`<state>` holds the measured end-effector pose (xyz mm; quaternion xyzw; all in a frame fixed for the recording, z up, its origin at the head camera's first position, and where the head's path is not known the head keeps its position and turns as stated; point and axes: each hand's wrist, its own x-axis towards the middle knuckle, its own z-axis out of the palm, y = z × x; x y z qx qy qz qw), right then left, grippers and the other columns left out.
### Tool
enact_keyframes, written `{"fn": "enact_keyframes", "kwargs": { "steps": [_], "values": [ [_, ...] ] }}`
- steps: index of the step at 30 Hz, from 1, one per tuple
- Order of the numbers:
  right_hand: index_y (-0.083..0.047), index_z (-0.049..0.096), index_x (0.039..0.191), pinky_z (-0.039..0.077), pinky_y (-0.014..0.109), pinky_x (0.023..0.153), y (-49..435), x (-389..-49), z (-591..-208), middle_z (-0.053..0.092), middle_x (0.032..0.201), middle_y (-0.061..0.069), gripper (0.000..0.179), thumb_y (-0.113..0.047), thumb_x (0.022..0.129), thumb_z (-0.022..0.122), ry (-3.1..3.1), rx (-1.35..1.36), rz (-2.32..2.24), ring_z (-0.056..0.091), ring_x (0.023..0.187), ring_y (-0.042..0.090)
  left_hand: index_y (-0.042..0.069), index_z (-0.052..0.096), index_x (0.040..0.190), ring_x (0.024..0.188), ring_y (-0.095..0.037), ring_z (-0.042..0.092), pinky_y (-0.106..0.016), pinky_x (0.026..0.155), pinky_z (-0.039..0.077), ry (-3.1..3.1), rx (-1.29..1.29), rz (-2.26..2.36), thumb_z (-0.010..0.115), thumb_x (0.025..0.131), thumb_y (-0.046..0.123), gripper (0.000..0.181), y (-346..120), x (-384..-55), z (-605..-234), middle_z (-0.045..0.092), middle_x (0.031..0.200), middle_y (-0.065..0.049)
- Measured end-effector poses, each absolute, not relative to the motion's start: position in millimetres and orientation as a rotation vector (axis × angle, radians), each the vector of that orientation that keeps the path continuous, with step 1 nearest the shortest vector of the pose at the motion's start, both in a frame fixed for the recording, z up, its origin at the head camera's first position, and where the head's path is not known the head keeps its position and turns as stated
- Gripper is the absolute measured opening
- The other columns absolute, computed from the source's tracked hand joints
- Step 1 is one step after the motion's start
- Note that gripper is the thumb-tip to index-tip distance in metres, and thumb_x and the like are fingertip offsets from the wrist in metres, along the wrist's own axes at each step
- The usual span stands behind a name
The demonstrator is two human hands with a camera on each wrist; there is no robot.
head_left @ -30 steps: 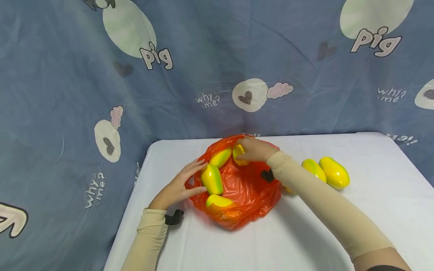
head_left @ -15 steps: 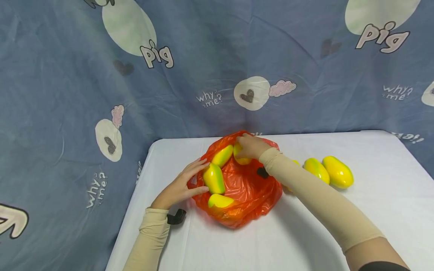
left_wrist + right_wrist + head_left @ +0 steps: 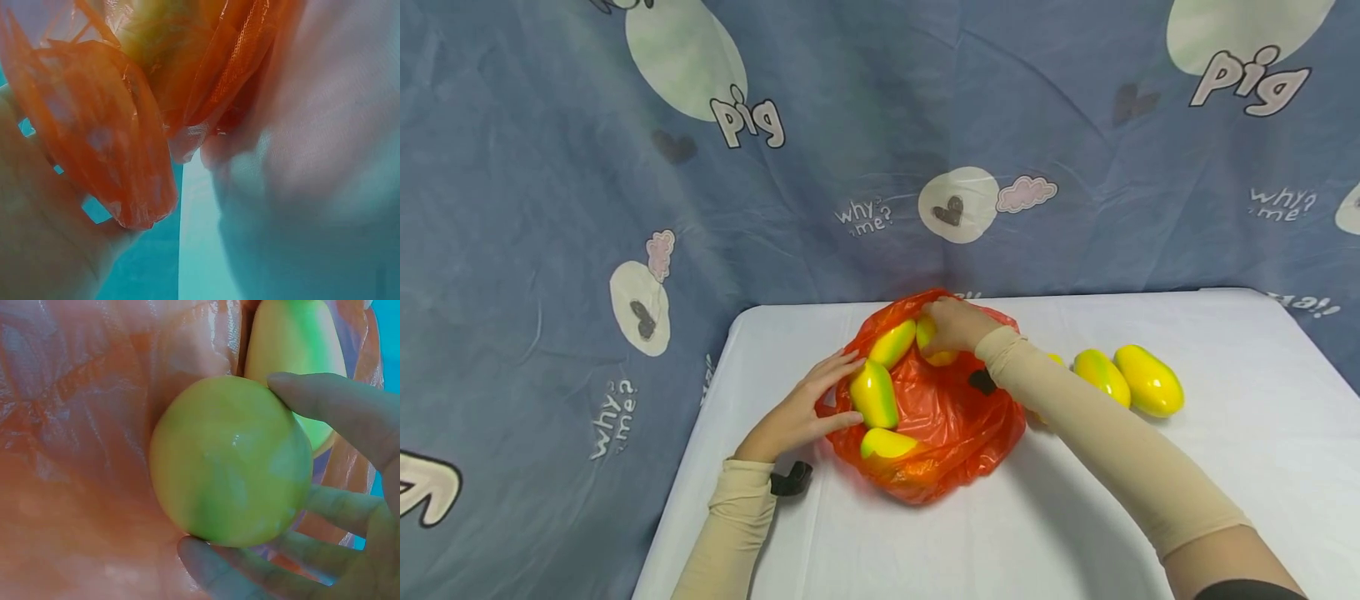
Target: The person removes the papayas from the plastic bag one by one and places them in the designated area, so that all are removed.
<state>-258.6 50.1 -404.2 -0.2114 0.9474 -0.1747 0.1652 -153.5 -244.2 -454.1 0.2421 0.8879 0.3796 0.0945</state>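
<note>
A red plastic bag (image 3: 928,408) stands with its mouth spread wide on the table, several yellow-green mangoes inside. My right hand (image 3: 958,325) reaches into its far side, fingers and thumb curled round a mango (image 3: 231,462). Beside that fruit lies another mango (image 3: 892,344). My left hand (image 3: 808,408) rests against the bag's left rim, fingers spread and fairly straight, next to a mango (image 3: 874,396). In the left wrist view, a loose fold of the bag (image 3: 119,137) hangs in front of this hand. One more mango (image 3: 887,443) sits at the near side, partly covered by red plastic.
Right of the bag, two mangoes (image 3: 1150,381) (image 3: 1102,377) lie side by side on the white table (image 3: 1247,417). Another mango (image 3: 1037,417) is mostly hidden under the right sleeve. A blue printed cloth (image 3: 820,125) hangs behind the table's far edge.
My right hand has shifted slightly left within the bag, still gripping its mango. The left hand stays at the rim. The head view has shifted a little.
</note>
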Motion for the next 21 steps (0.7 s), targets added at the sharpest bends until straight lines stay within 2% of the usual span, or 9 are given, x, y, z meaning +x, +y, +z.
{"fn": "enact_keyframes", "kwargs": {
  "steps": [8,21],
  "values": [
    [-0.006,0.058,0.143,0.048,0.047,0.115,52,-256,-399,0.064,0.137,0.013,0.065,-0.030,0.086,0.079,2.650,-0.640,-0.497,0.057,0.121,0.031,0.032,0.044,0.157,0.161,-0.026,0.020,-0.068,0.123,0.027,2.642,0.738,1.118,0.080,0.089,0.043,0.078,-245,-153,-455,0.031,0.169,0.004],
    [-0.007,0.056,0.146,0.044,0.052,0.117,71,-251,-394,0.064,0.136,0.012,0.066,-0.026,0.088,0.081,2.520,-0.711,-0.709,0.056,0.125,0.032,0.030,0.045,0.157,0.161,-0.026,0.020,-0.068,0.123,0.027,2.649,0.757,1.126,0.078,0.088,0.049,0.078,-246,-155,-454,0.033,0.168,0.006]
  ]
}}
